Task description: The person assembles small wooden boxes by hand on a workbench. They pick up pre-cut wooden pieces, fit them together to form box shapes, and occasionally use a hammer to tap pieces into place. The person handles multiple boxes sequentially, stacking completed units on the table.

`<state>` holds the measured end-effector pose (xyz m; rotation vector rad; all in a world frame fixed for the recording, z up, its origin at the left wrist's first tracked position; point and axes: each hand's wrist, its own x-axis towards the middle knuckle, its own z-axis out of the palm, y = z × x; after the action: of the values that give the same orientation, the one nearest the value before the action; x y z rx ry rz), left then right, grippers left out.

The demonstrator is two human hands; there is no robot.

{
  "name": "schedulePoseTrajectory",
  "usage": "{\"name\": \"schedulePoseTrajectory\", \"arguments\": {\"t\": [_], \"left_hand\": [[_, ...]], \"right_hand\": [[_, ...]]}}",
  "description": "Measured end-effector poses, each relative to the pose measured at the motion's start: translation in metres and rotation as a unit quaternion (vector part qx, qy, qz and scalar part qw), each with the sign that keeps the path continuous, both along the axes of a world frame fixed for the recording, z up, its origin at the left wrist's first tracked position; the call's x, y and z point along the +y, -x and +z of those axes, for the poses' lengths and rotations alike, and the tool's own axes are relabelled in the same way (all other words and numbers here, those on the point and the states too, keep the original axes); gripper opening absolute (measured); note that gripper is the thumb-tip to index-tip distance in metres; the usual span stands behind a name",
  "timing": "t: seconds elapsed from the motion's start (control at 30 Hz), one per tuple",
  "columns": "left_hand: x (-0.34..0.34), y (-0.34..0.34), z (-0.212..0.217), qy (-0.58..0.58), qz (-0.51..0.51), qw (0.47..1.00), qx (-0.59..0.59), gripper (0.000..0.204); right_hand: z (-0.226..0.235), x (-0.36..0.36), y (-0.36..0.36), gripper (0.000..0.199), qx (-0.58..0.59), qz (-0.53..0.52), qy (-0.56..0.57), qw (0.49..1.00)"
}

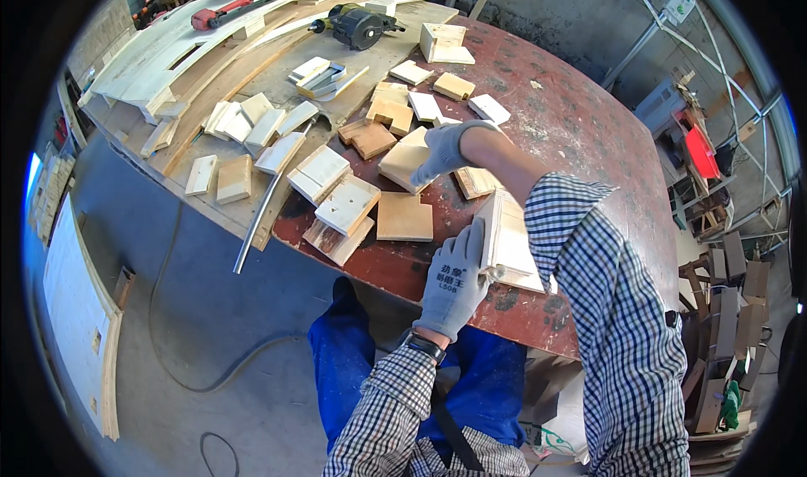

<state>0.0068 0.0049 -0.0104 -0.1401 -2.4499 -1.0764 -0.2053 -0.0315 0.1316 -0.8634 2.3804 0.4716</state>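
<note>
Both hands wear pale grey work gloves. At the near edge of the red tabletop, my left hand [454, 285] is closed against the left side of a stack of pale wooden blocks [513, 240]. Farther off, my right hand [443, 149] reaches across to the left, its fingers closed on the right side of a light wooden block [403, 159]; part of that block is hidden by the glove. A flat square wooden block [404, 216] lies just left of the stack. Beside it are a knotty white block [347, 205] and a notched brown block [367, 138].
A bent metal tube [267, 201] juts past the table's near edge. More loose blocks [262, 129] lie to the left. A black-and-yellow power tool [357, 26] and a red tool [222, 11] sit at the back. A hose [220, 384] trails over the floor.
</note>
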Motion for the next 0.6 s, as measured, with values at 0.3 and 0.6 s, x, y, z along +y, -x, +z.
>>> {"name": "schedulePoseTrajectory", "arguments": {"t": [0.3, 0.6], "left_hand": [[-0.001, -0.001, -0.002, 0.028, 0.004, 1.000, -0.006, 0.060], [-0.001, 0.001, -0.004, -0.011, -0.011, 1.000, -0.010, 0.078]], "right_hand": [[-0.024, -0.025, -0.033, 0.105, 0.018, -0.056, 0.047, 0.997], [0.000, 0.009, -0.005, 0.069, -0.098, -0.065, 0.269, 0.956]]}}
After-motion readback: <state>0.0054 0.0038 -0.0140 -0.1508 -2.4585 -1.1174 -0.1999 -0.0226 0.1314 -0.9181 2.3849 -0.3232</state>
